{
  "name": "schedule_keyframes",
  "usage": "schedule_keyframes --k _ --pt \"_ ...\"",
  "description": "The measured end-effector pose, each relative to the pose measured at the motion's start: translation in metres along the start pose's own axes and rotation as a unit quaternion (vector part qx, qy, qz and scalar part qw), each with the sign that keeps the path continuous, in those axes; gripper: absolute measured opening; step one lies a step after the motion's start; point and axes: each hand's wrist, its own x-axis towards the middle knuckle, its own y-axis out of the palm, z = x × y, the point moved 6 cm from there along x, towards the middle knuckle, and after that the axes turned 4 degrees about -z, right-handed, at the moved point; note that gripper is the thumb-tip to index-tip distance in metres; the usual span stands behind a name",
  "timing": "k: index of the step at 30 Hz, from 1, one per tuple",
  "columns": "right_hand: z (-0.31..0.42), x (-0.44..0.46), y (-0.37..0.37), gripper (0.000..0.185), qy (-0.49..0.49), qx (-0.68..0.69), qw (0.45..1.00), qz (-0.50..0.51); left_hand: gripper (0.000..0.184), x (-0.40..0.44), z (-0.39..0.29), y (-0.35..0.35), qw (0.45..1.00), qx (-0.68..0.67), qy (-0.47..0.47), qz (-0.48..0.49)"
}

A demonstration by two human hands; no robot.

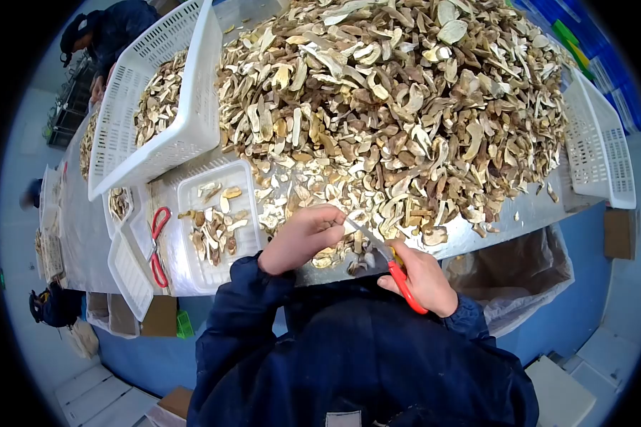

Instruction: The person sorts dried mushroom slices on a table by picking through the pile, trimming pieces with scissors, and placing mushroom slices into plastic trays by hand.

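Red-handled scissors (407, 288) are gripped in the right hand (429, 279), its fingers wrapped about the handles, with the blades directed toward the left hand (306, 238). Between the left fingertips, drawn together, a pale slice (352, 220) appears to be pinched, above loose pieces near the edge of the metal table (538, 205). Whether the blades are parted cannot be told. A fingertip could be nicked, since the slice is small and the steel is held so close to the skin. If the pinch were loosened, the slice could be lost among similar pieces. Slices from the steep heap (406, 107) could also be dislodged and spilled into the lined bin (548, 274) below.
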Motion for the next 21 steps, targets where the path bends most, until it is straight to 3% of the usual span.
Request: schedule_keyframes --k 3,7,11,14,17,18,21 --pt "-0.003 -0.002 0.01 0.055 -0.017 -0.021 1.0 0.016 0.013 -0.006 0.009 -0.005 0.999 0.005 0.003 0.031" --pt "-0.008 -0.002 0.022 0.055 0.012 -0.046 0.998 0.051 0.011 -0.016 0.033 -0.007 0.99 -0.068 -0.123 0.022" --pt "-0.014 -0.006 0.028 0.055 0.003 -0.012 0.999 0.042 0.014 -0.022 0.042 -0.014 0.981 -0.154 -0.117 0.031" --pt "-0.018 -0.016 0.019 0.052 0.002 0.058 0.998 -0.02 0.018 -0.016 0.026 -0.016 0.956 -0.267 -0.118 -0.007" --pt "-0.034 -0.03 0.016 0.047 0.019 0.133 0.985 -0.105 0.019 0.006 0.029 -0.012 0.952 -0.288 -0.081 0.066" --pt "-0.04 -0.035 0.015 0.045 0.028 0.157 0.978 -0.132 0.019 0.017 0.029 -0.006 0.982 -0.153 -0.103 0.046" --pt "-0.054 -0.046 0.008 0.053 0.074 0.198 0.966 -0.151 0.022 0.052 0.015 0.034 0.996 0.074 0.028 0.033"
